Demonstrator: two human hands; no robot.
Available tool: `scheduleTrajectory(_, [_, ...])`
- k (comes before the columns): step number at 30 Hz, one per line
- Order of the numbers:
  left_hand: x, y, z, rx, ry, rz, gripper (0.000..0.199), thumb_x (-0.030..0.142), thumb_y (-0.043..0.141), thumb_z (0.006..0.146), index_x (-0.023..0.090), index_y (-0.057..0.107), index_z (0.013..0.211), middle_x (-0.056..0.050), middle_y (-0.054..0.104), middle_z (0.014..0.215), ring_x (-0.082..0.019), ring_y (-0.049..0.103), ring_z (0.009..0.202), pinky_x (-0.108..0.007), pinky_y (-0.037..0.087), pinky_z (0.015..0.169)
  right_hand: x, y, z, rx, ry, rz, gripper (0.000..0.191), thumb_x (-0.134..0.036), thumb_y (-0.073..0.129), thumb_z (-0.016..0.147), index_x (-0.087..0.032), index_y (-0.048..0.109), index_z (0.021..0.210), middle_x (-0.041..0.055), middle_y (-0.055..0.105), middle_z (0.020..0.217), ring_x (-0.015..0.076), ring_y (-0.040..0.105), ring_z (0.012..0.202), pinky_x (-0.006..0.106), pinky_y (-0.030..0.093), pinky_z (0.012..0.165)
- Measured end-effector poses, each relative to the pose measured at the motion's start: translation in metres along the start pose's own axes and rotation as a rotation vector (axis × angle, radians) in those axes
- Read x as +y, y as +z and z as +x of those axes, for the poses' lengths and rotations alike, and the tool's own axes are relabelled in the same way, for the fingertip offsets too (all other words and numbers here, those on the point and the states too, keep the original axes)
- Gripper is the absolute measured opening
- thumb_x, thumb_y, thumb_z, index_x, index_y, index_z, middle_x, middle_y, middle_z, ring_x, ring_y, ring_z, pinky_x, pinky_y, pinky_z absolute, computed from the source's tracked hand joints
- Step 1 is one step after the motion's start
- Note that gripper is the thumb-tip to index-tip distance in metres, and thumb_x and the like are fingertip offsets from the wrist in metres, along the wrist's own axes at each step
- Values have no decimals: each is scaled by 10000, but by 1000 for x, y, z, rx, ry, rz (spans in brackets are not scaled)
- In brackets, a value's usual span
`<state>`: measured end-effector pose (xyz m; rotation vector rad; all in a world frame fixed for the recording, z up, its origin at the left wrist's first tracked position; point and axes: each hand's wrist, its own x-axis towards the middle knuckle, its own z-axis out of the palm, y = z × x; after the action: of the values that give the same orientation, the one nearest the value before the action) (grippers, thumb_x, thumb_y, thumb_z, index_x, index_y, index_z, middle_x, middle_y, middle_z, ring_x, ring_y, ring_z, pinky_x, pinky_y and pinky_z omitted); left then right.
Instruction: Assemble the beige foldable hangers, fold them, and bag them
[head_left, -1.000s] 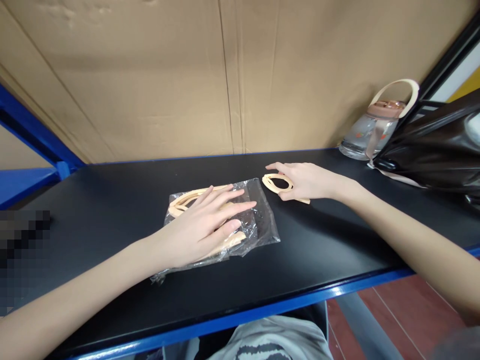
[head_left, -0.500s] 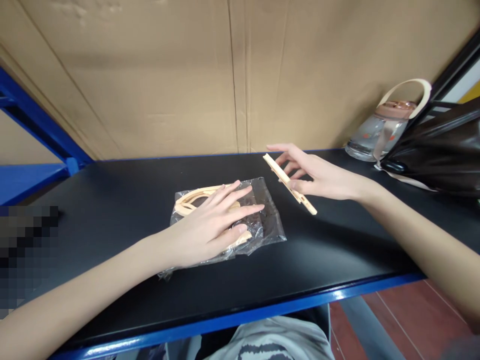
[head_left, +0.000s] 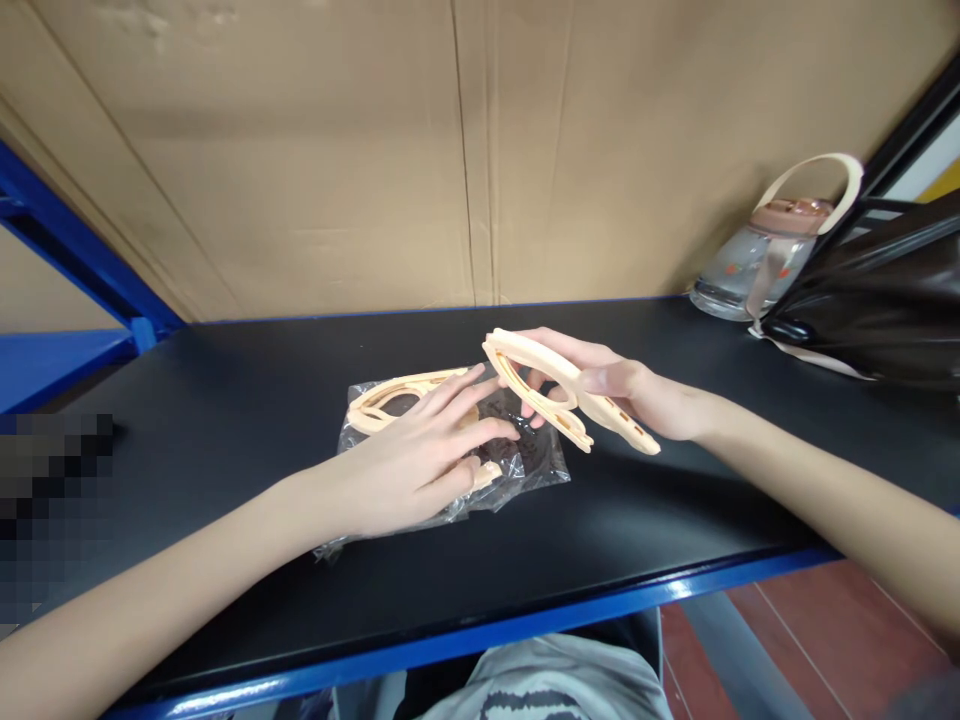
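Observation:
My right hand (head_left: 611,385) grips a cream plastic folding hanger (head_left: 536,355) between thumb and fingers, tilted above the table. Its narrow curved arms are folded close together, with small slots in the one nearer my wrist. Flat over a clear plastic bag (head_left: 551,460) lies my left hand (head_left: 427,445), its fingers apart and nothing gripped. Similar cream plastic pieces (head_left: 367,408) lie at the bag, partly hidden under that hand; whether they are inside it or on top I cannot tell.
The black tabletop (head_left: 247,410) has a blue front edge. At the back right stands a clear water bottle (head_left: 757,265) with a looped handle, beside a dark bag (head_left: 892,300). A cardboard panel (head_left: 337,180) rises behind the table.
My right hand has turned the folding hanger, so its broad side and curved arms now show, and has brought it slightly left toward the bag. My left hand stays on the bag.

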<state>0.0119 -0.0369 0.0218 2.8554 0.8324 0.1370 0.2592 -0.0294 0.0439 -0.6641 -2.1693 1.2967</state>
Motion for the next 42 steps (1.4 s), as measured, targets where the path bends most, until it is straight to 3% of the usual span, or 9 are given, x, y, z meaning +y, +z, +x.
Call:
scheduleTrajectory(5, [1, 1, 2, 50, 22, 4, 278, 248, 360, 961, 241, 537, 1176, -68, 322, 1499, -286, 162, 1441, -506, 259, 1154, 9, 2, 3, -27, 94, 42, 490, -317, 314, 913, -236, 319, 1396, 92, 513, 1287, 198, 597, 923, 397, 517, 803])
scheduleTrajectory(9, [2, 3, 5, 152, 44, 7, 218, 245, 341, 977, 207, 549, 1032, -95, 499, 1286, -273, 355, 1327, -504, 307, 1121, 17, 1, 3, -61, 115, 14, 555, -351, 445, 909, -223, 283, 1424, 85, 528, 1177, 197, 565, 940, 396, 497, 833])
scheduleTrajectory(11, [2, 4, 6, 175, 38, 15, 222, 264, 340, 988, 192, 550, 996, -100, 531, 1210, -272, 382, 1303, -499, 314, 1117, 19, -1, 2, -69, 109, 4, 566, -348, 481, 896, -208, 297, 1413, 74, 530, 1122, 195, 551, 937, 388, 490, 828])
scheduleTrajectory(17, [1, 7, 6, 206, 43, 24, 282, 279, 420, 974, 220, 510, 1235, -87, 486, 1343, -268, 375, 1320, -474, 325, 1113, 20, 0, 3, -59, 164, 204, 482, -352, 470, 900, -224, 355, 1350, 68, 547, 1139, 192, 587, 934, 385, 491, 837])
scheduleTrajectory(23, [0, 7, 5, 195, 27, -3, 275, 261, 438, 964, 221, 530, 1220, -75, 509, 1299, -240, 444, 1242, -409, 385, 1049, 26, 14, 12, 59, 177, 541, 564, -386, 530, 775, -191, 388, 1285, 73, 561, 1140, 184, 611, 888, 391, 508, 849])
scheduleTrajectory(30, [1, 6, 7, 172, 19, -23, 268, 276, 421, 972, 224, 544, 1204, -56, 561, 1212, -224, 500, 1157, -382, 413, 992, 26, 10, 11, 58, 245, 482, 573, -418, 533, 801, -205, 359, 1303, 25, 639, 873, 193, 650, 744, 393, 540, 733])
scheduleTrajectory(36, [1, 6, 4, 182, 16, 2, 281, 279, 449, 960, 209, 544, 1215, -68, 569, 1184, -231, 512, 1148, -381, 422, 990, 28, 16, 15, 144, 189, 641, 506, -372, 561, 777, -179, 464, 1235, 68, 632, 1071, 162, 652, 779, 341, 537, 775])
scheduleTrajectory(42, [1, 6, 3, 182, 35, 5, 295, 273, 419, 969, 217, 568, 1217, -77, 567, 1205, -234, 534, 1122, -400, 439, 983, 29, 20, 16, 170, 176, 746, 553, -413, 495, 798, -149, 468, 1284, 100, 689, 1023, 196, 672, 734, 380, 535, 782])
